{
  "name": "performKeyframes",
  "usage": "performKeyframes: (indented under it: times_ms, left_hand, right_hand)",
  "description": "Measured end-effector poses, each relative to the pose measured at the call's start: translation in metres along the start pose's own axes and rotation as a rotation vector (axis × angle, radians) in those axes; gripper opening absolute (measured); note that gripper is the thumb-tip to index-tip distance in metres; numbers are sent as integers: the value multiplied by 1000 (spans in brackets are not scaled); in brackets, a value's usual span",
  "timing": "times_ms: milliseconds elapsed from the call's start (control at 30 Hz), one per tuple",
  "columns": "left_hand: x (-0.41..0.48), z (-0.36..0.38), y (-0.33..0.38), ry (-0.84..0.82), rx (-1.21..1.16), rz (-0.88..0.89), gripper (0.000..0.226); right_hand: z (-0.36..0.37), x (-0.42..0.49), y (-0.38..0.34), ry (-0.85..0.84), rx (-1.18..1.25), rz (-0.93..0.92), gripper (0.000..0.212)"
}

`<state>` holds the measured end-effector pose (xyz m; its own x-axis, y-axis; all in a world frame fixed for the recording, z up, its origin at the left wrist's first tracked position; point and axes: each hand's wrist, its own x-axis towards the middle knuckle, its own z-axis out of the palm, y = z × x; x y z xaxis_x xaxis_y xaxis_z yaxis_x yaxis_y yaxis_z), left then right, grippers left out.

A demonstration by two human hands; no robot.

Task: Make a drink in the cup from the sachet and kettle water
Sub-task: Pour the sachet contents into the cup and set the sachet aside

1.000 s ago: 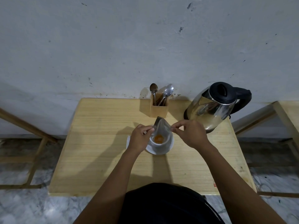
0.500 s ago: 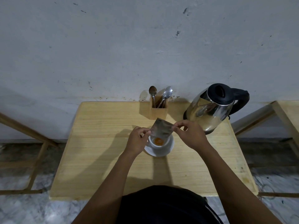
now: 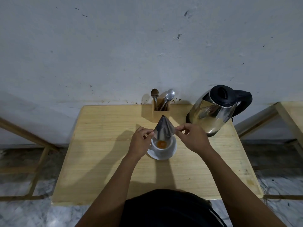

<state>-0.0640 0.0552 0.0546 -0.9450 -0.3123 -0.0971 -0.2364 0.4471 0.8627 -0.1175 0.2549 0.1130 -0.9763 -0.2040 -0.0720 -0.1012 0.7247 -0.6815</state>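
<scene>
A white cup [image 3: 168,145] stands on a white saucer [image 3: 164,156] in the middle of the wooden table [image 3: 101,145]. Orange powder [image 3: 161,144] lies in the cup's bottom. A silvery sachet [image 3: 164,129] hangs tipped over the cup, its mouth down. My left hand [image 3: 140,141] pinches its left edge and my right hand [image 3: 193,138] pinches its right edge. The steel kettle [image 3: 213,112] with a black lid and handle stands at the back right, beyond my right hand.
A wooden holder [image 3: 160,113] with spoons [image 3: 169,95] stands at the back of the table by the wall, just behind the sachet. Wooden frames stand on the floor to the left [image 3: 24,136] and right [image 3: 282,115].
The sachet went from upright over the cup to flatter, then back up into a peaked tilt over the cup. Both hands kept hold of its edges. The orange powder stays in the cup.
</scene>
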Motion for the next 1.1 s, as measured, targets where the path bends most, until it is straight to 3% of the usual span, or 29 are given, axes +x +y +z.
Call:
performKeyframes:
  times_ms: [167,267,333,533,633,733,867,967,1100]
  left_hand:
    - [-1,0,2,-15,-18,-8,16]
    - [-1,1,2,-10,-4,2,16]
    - [-1,1,3,-10,-1,-12,16]
    - [-3,-9,9,31,-147,-176,24]
    - [-3,-19,24,-32,-270,-408,47]
    - [-2,-33,33,-276,-585,-586,63]
    - [-4,-45,36,-314,-544,-470,24]
    - [-6,-55,26,-209,-370,-428,28]
    - [-16,-66,-8,-18,-247,-454,28]
  right_hand:
    - [1,-1,0,-26,-32,12,3]
    - [-1,-1,1,60,-45,23,8]
    - [-2,-2,0,5,-40,-4,5]
    - [1,-6,4,60,51,-90,5]
    - [6,-10,7,145,33,-277,6]
    - [14,-14,7,266,-72,-544,10]
    - [28,-16,6,316,-139,-733,7]
    - [37,-15,4,168,-185,-678,13]
    - [54,-12,13,-129,-149,-288,58]
